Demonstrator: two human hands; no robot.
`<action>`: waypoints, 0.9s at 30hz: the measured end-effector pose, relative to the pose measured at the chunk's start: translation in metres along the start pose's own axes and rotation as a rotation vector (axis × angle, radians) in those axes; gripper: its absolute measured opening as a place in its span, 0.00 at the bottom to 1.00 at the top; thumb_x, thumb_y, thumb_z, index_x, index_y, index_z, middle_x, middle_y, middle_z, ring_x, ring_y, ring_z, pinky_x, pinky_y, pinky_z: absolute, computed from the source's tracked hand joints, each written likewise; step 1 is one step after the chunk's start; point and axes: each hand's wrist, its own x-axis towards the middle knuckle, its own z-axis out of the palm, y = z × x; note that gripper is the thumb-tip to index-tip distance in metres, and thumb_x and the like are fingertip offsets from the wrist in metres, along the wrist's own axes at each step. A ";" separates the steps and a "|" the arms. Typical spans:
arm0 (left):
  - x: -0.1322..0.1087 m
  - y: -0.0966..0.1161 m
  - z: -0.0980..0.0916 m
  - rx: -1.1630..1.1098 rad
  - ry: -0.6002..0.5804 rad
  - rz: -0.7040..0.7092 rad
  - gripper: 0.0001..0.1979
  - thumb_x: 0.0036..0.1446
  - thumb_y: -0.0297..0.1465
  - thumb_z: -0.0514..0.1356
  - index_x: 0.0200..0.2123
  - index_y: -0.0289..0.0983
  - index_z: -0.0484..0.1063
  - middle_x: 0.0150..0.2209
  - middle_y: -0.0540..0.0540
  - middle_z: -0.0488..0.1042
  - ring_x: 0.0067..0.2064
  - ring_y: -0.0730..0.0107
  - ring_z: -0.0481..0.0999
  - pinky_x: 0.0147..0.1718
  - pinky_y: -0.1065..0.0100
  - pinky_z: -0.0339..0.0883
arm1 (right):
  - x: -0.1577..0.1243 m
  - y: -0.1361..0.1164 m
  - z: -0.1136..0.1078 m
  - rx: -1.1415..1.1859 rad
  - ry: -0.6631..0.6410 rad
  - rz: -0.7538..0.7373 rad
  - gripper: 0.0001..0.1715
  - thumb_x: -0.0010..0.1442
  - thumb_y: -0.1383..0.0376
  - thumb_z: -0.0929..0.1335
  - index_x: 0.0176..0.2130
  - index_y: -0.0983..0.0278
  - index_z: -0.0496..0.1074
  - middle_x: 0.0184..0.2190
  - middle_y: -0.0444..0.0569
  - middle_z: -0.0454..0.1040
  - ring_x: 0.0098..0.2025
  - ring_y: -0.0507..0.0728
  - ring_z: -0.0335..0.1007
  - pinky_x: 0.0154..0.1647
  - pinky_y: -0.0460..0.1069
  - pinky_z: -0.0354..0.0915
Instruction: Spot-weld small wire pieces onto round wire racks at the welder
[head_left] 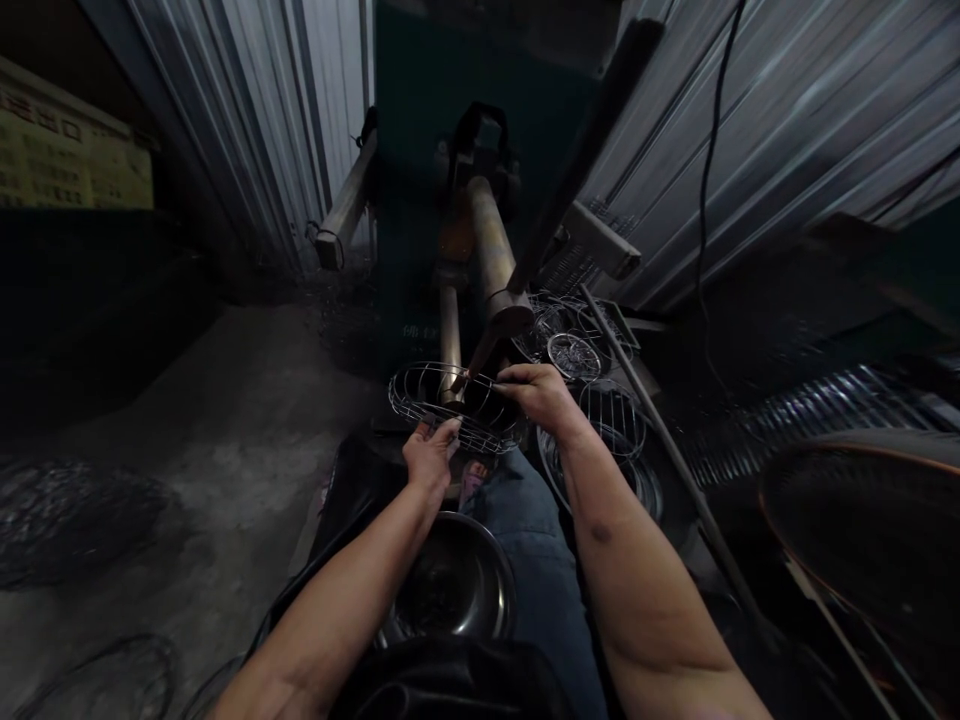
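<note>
An oval basket of thin metal wire [405,405] is in front of me, at the tips of two metal arms of a green machine. My left hand [431,452] grips its near side, thumb on top of the wires and fingers below. My right hand [546,395] pinches wire at the basket's right side with thumb and forefinger; I cannot tell whether this is the rim or a separate piece. The upper arm [491,235] is thick and carries a tip reaching down to the basket. The lower arm [450,330] ends inside the basket's outline.
A shiny metal bowl [457,580] sits between my legs. Round wire pieces [574,355] and a wire rack [611,415] lie at the right, beside a long slanting rod [660,430]. A dark bar [592,150] slants above the machine arm. Dark wire heaps [75,515] lie on the left floor.
</note>
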 end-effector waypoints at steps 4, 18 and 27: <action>-0.001 0.001 -0.001 -0.014 -0.004 -0.012 0.26 0.28 0.27 0.73 0.35 0.35 0.70 0.28 0.48 0.76 0.29 0.72 0.73 0.38 0.64 0.65 | -0.001 -0.001 -0.002 -0.007 -0.015 -0.020 0.14 0.41 0.57 0.71 0.26 0.66 0.77 0.22 0.44 0.71 0.27 0.53 0.64 0.30 0.48 0.60; 0.005 0.000 -0.011 -0.129 -0.044 -0.106 0.13 0.37 0.28 0.69 0.28 0.35 0.70 0.26 0.48 0.71 0.32 0.61 0.77 0.39 0.58 0.69 | -0.010 0.006 -0.014 0.158 -0.114 -0.031 0.18 0.40 0.56 0.74 0.29 0.67 0.78 0.22 0.44 0.71 0.26 0.52 0.64 0.32 0.49 0.62; 0.011 -0.001 -0.005 -0.152 -0.037 -0.143 0.12 0.40 0.29 0.69 0.30 0.35 0.71 0.27 0.48 0.70 0.31 0.62 0.77 0.36 0.60 0.71 | -0.002 -0.003 -0.006 0.052 -0.042 -0.093 0.15 0.43 0.56 0.71 0.28 0.66 0.77 0.24 0.45 0.72 0.28 0.53 0.63 0.30 0.48 0.60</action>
